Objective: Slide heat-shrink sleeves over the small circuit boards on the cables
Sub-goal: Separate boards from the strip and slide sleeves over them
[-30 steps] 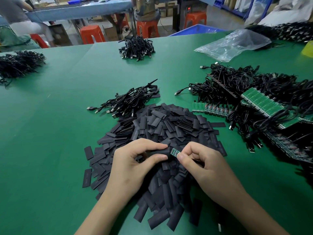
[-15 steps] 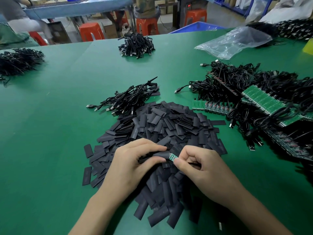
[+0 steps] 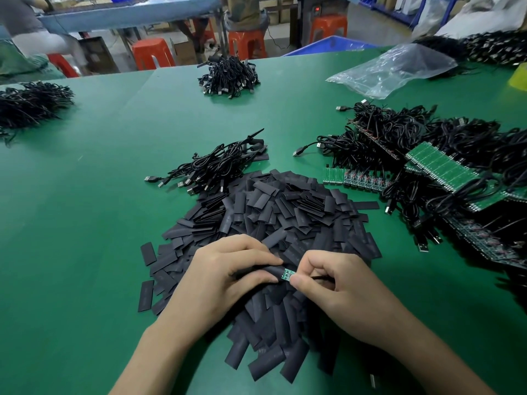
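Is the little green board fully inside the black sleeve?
Partly in: a green end of the board shows between the sleeve, pinched by the left hand, and the right hand.

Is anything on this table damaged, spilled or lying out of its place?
Nothing looks damaged or spilled. The heat-shrink sleeves lie in a loose heap, with a few stray sleeves apart at its left edge. The left hand holds one sleeve and the right hand pinches the small circuit board at its mouth.

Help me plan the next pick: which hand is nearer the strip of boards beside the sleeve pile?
Right. The right hand lies below the strip of boards; the left hand is farther, down to its left.
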Tool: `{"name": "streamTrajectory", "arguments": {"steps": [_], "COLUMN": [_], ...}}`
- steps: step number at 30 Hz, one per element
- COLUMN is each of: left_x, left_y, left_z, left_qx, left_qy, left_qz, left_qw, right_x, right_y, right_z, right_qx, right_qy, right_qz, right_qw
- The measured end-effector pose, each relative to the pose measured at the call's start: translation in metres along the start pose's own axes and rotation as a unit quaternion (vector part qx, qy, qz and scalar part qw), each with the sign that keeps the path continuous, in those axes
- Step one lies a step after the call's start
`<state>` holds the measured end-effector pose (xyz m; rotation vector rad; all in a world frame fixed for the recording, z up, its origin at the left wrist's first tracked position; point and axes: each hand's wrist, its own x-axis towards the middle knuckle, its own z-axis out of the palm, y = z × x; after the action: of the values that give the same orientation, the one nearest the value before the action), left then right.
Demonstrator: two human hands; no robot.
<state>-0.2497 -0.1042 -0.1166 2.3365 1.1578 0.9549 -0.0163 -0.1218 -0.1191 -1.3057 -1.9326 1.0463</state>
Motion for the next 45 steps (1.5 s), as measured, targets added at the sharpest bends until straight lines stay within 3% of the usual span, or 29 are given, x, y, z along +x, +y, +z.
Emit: {"name": "streamTrajectory", "arguments": {"steps": [15, 29, 39, 45], "left_x": [0.001, -0.001, 0.0, 0.0], "left_y": [0.0, 0.005, 0.008, 0.008], "left_z": [-0.008, 0.0, 0.004, 0.005], "left_qx": [-0.041, -0.025, -0.027, -0.045], "left_qy": [-0.041, -0.022, -0.028, 0.008], "left_qz": [-0.023, -0.032, 0.013, -0.004], "left_qw": [0.998, 0.999, 0.999, 0.999], "right_x": [0.001, 0.001, -0.001, -0.001], "right_y": [0.001, 0.0, 0.0, -0.007], "right_z": [-0.003, -0.001, -0.002, -0.005], "right_qx": [0.026, 0.015, 0.022, 0.054], "right_qy": [-0.006, -0.002, -0.01, 0.009], "right_qz": [0.026, 0.022, 0.017, 0.001], "right_qw": [0.999, 1.0, 1.0, 0.998]}}
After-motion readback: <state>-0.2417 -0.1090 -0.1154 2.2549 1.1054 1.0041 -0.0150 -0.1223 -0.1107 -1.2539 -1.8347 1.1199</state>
